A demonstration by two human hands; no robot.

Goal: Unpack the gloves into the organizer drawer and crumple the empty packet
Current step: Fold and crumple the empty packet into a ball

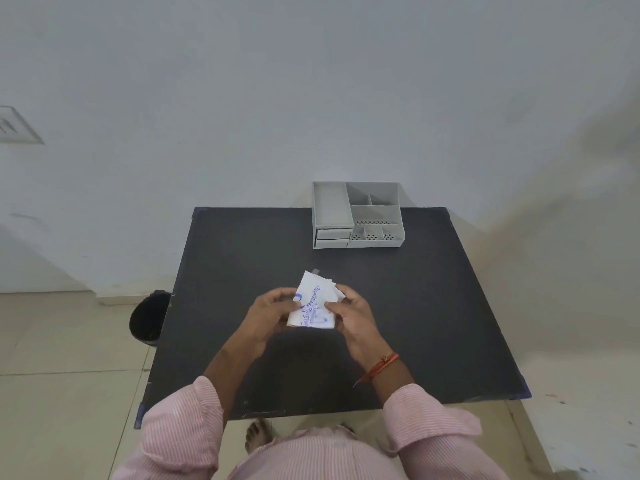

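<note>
Both hands grip one white glove packet [314, 306] printed with blue lettering: the left hand [268, 315] pinches its left edge between thumb and curled fingers, and the right hand [355, 318] closes on its right edge. They hold the packet just above the middle of the table, its far end fanned open with pale layers showing. Striped pink sleeves [183, 420] cover both forearms, and an orange thread bracelet [382, 365] circles the right wrist. At the near edge, below the table, a bare foot [256, 434] rests on the floor.

Under the hands spreads a dark, matte square table [415, 323] with blue-capped corners. At its far edge, right of centre, stands a grey plastic organizer [358, 214]: a long tray compartment on the left over two shut drawers [333, 238], smaller dotted-bottom cells on the right. It sits well apart from the packet.

Left of the table, a black bucket [149, 320] stands on beige floor tiles [62, 382]. A plain pale wall [311, 81] rises behind.
</note>
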